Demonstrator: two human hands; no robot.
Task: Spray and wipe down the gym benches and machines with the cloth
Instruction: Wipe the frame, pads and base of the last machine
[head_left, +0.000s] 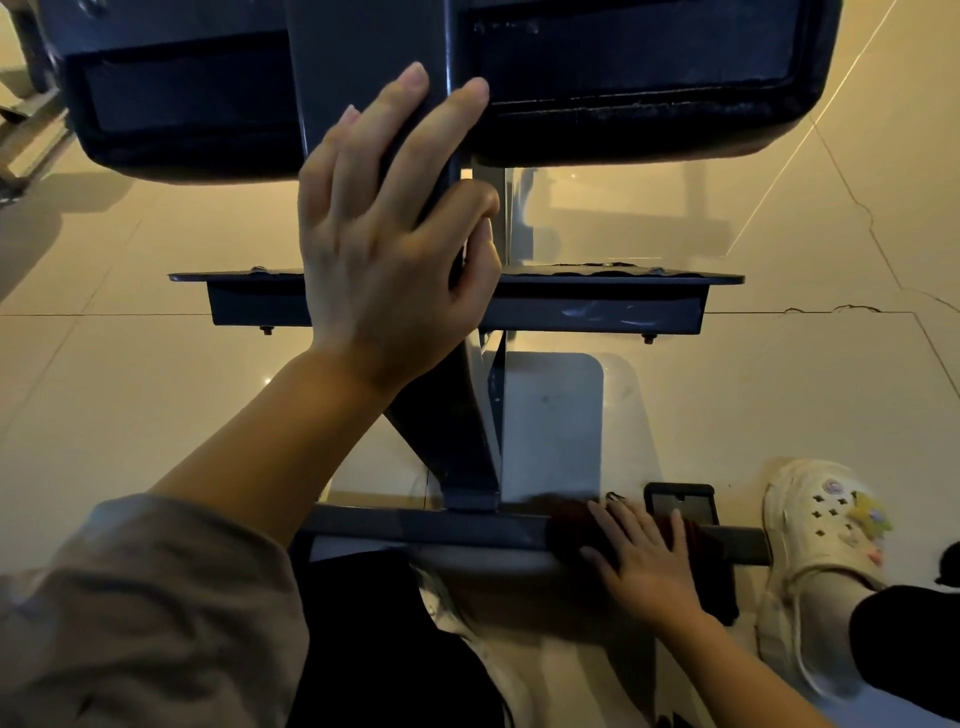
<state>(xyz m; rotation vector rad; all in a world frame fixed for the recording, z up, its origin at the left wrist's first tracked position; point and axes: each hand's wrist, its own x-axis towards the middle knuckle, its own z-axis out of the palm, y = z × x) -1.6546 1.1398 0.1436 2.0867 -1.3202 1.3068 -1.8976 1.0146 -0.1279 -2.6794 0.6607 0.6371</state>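
Note:
I look down the back of a dark gym bench frame. My left hand (384, 228) lies on the slanted central steel post (363, 57), fingers spread up it and the thumb hooked round its right edge. Low at the right, my right hand (644, 561) presses a dark red cloth (571, 527) flat onto the horizontal floor bar (431, 530) of the frame, fingers straight. The black padded cushion underside (649, 78) fills the top of the view. No spray bottle is in view.
A flat cross plate (597, 306) with bolts spans the middle. A phone in a dark case (680, 504) lies on the tiled floor just beyond the bar. My white clog (821, 545) stands at the bar's right end. Another machine's foot (26, 130) shows at far left.

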